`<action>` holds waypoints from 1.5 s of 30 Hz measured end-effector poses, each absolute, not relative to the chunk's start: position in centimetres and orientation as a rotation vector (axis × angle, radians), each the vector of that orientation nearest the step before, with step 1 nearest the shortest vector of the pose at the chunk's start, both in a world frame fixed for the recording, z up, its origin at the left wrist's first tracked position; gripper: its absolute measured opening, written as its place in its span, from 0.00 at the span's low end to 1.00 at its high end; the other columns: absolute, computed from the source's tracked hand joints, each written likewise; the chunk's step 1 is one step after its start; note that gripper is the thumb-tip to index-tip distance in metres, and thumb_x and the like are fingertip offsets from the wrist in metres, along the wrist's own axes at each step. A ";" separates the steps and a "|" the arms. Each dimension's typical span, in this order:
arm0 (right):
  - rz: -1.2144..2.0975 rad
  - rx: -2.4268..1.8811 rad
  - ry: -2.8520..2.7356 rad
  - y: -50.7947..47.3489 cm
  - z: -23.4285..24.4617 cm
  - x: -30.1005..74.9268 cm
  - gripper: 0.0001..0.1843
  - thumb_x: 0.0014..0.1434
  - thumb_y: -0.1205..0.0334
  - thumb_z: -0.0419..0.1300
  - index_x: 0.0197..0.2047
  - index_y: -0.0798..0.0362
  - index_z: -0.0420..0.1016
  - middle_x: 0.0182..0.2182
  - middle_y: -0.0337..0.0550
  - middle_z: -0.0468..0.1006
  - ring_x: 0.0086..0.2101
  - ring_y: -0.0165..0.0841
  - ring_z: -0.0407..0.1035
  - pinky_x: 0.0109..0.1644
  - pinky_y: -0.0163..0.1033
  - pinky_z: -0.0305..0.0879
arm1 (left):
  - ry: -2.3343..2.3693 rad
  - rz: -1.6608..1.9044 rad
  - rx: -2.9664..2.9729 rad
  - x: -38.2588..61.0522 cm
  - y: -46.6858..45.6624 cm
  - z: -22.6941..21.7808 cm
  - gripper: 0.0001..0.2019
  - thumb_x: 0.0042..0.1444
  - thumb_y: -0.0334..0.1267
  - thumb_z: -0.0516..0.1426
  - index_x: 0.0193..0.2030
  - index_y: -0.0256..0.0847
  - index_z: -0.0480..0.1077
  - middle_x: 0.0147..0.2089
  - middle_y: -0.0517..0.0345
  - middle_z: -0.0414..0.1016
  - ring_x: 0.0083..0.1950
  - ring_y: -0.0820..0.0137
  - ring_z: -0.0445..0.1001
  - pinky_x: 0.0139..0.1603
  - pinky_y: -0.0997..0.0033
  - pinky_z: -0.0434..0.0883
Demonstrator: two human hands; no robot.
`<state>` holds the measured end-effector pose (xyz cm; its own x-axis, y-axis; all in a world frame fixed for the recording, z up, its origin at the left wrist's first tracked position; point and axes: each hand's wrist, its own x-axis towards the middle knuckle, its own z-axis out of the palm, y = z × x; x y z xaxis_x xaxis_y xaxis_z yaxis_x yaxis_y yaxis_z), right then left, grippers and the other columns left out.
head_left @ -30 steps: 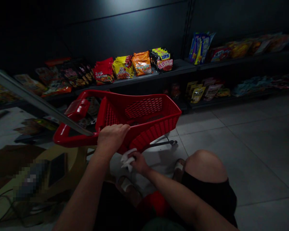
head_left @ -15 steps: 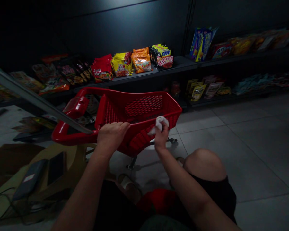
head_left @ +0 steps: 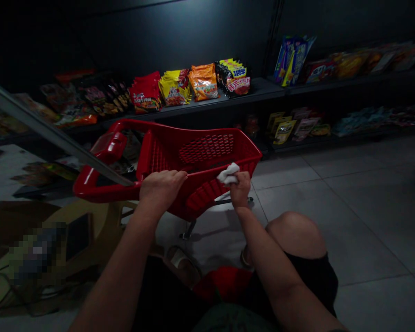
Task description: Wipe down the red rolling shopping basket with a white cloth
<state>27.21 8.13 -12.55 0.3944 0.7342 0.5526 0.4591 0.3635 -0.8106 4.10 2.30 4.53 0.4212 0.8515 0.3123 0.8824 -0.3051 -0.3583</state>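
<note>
Red plastic shopping cart (head_left: pixel 204 196), standing on floor tiles: left hand (head_left: pixel 161 191) clamped on its rim; right hand (head_left: pixel 240 190) closed on a white cloth (head_left: pixel 228 173) at the rim; snack packets (head_left: pixel 173 87) shelved beyond it.

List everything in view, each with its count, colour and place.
Packets on upper shelf: several, red, yellow and orange, along the dark shelf, far side.
Packets on lower shelf: several, yellow and pale, lower right.
Metal bar: one, silver, running diagonally at left.
Beige plastic seat: one, beige, lower left.
Floor tiles: many, grey, right.
Red plastic shopping basket: one, red, centre.
White cloth: one, white, at the basket's rim.
Left hand: one, gripping the basket's rim.
Right hand: one, holding the cloth.
</note>
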 end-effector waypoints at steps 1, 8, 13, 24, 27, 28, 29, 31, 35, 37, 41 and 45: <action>0.196 -1.328 -1.080 9.2 -12.9 28.6 0.11 0.53 0.68 0.56 0.39 0.53 0.77 0.37 0.43 0.73 0.40 0.35 0.68 0.48 0.40 0.67 | -1.466 -0.089 -2.212 4.2 2.4 4.5 0.17 0.68 0.42 0.46 0.44 0.45 0.76 0.34 0.53 0.80 0.36 0.59 0.78 0.31 0.65 0.62; 0.279 -1.313 -0.795 10.6 -14.4 26.8 0.11 0.55 0.63 0.57 0.42 0.54 0.73 0.39 0.42 0.74 0.41 0.36 0.68 0.49 0.41 0.66 | -1.459 -0.091 -2.188 4.6 2.4 4.5 0.17 0.69 0.44 0.45 0.43 0.46 0.75 0.34 0.56 0.80 0.36 0.59 0.78 0.30 0.64 0.60; 0.494 -1.059 -1.772 4.5 -16.6 18.8 0.13 0.56 0.70 0.59 0.44 0.48 0.78 0.43 0.44 0.75 0.45 0.37 0.68 0.51 0.39 0.65 | -1.472 -0.063 -2.144 4.4 2.4 4.5 0.17 0.69 0.44 0.45 0.43 0.46 0.75 0.34 0.56 0.80 0.34 0.60 0.78 0.30 0.64 0.59; 0.341 -1.315 -1.343 8.3 -20.3 29.1 0.17 0.53 0.67 0.55 0.43 0.52 0.79 0.42 0.46 0.74 0.46 0.38 0.67 0.53 0.43 0.64 | -1.457 -0.061 -2.180 4.4 2.4 4.5 0.18 0.69 0.44 0.44 0.44 0.46 0.75 0.37 0.54 0.81 0.36 0.60 0.78 0.31 0.64 0.59; 0.349 -1.387 -0.808 10.7 -20.6 31.6 0.16 0.50 0.65 0.53 0.42 0.54 0.74 0.37 0.43 0.72 0.39 0.35 0.67 0.48 0.42 0.66 | -1.482 -0.062 -2.189 4.5 2.4 4.5 0.18 0.69 0.44 0.44 0.44 0.46 0.75 0.37 0.53 0.81 0.37 0.60 0.78 0.31 0.65 0.59; 0.370 -1.383 -0.698 11.3 -20.8 31.6 0.18 0.50 0.65 0.52 0.44 0.55 0.72 0.36 0.41 0.71 0.36 0.33 0.67 0.45 0.41 0.67 | -1.493 -0.061 -2.191 4.5 2.4 4.5 0.18 0.69 0.44 0.44 0.45 0.46 0.75 0.37 0.53 0.81 0.37 0.60 0.78 0.31 0.65 0.60; 0.405 -1.373 -0.638 11.4 -21.0 31.2 0.19 0.50 0.64 0.51 0.47 0.54 0.70 0.35 0.40 0.70 0.34 0.31 0.66 0.42 0.39 0.67 | -1.504 -0.060 -2.193 4.5 2.4 4.5 0.18 0.69 0.44 0.44 0.45 0.47 0.75 0.37 0.53 0.81 0.37 0.60 0.78 0.32 0.65 0.60; 0.485 -1.355 -0.660 10.5 -21.4 28.9 0.20 0.51 0.64 0.51 0.49 0.53 0.67 0.34 0.38 0.70 0.32 0.30 0.66 0.39 0.37 0.67 | -1.519 -0.055 -2.192 4.5 2.5 4.5 0.18 0.69 0.44 0.44 0.47 0.47 0.75 0.37 0.53 0.81 0.37 0.59 0.78 0.32 0.65 0.60; 0.649 -1.252 -1.293 4.3 -21.6 20.5 0.16 0.52 0.67 0.53 0.45 0.53 0.70 0.40 0.42 0.73 0.41 0.34 0.68 0.48 0.39 0.67 | -1.521 -0.038 -2.170 4.6 2.6 4.4 0.18 0.69 0.45 0.44 0.47 0.47 0.75 0.38 0.53 0.81 0.37 0.59 0.78 0.32 0.65 0.60; 0.737 -0.966 -1.937 1.3 -21.3 17.0 0.18 0.54 0.70 0.53 0.47 0.50 0.73 0.43 0.40 0.75 0.45 0.33 0.69 0.51 0.36 0.66 | -1.515 -0.038 -2.157 4.6 2.5 4.3 0.19 0.69 0.45 0.43 0.46 0.46 0.76 0.38 0.52 0.81 0.37 0.59 0.78 0.32 0.65 0.61; 0.698 -0.841 -2.163 0.3 -20.7 16.5 0.15 0.56 0.69 0.58 0.44 0.45 0.79 0.42 0.40 0.76 0.46 0.35 0.69 0.52 0.37 0.64 | -1.494 -0.050 -2.173 4.4 2.2 4.4 0.19 0.69 0.45 0.44 0.45 0.46 0.76 0.38 0.52 0.81 0.37 0.60 0.79 0.32 0.65 0.62; 0.500 -1.193 -1.750 4.2 -21.0 22.5 0.10 0.54 0.67 0.56 0.34 0.52 0.80 0.34 0.44 0.75 0.39 0.36 0.69 0.49 0.40 0.65 | -1.496 -0.033 -2.179 4.0 2.3 4.4 0.19 0.69 0.45 0.44 0.44 0.46 0.75 0.39 0.52 0.82 0.39 0.60 0.79 0.34 0.65 0.64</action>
